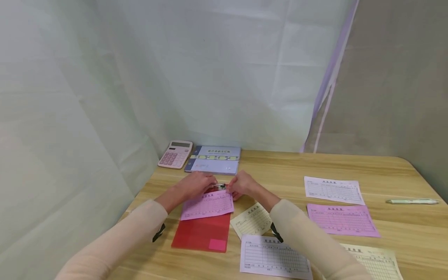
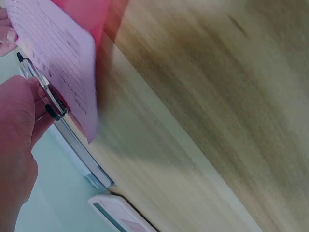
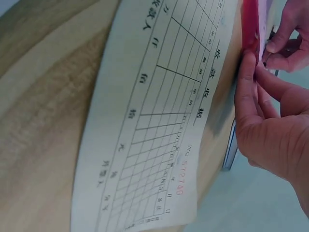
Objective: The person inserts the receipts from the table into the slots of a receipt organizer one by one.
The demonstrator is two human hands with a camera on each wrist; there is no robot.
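A red clipboard (image 1: 199, 235) lies on the table, its top edge tipped up a little in the wrist views. Over its upper half rests a pink receipt slip (image 1: 209, 206). My left hand (image 1: 197, 185) grips the clipboard's metal clip (image 2: 48, 94) with thumb and fingers. At the upper right corner, my right hand (image 1: 242, 184) pinches the slip's edge against the red board, thumb on one side and fingers on the other, as the right wrist view (image 3: 275, 111) shows. Whether the slip sits beneath the clip is hidden.
Beyond the clipboard are a blue ledger book (image 1: 217, 161) and a pink calculator (image 1: 175, 154). A yellow slip (image 1: 252, 221) and a white slip (image 1: 269, 256) lie near my right forearm. Farther right are more white (image 1: 334, 189), pink (image 1: 341, 219) and yellow slips, plus a pen (image 1: 412, 201).
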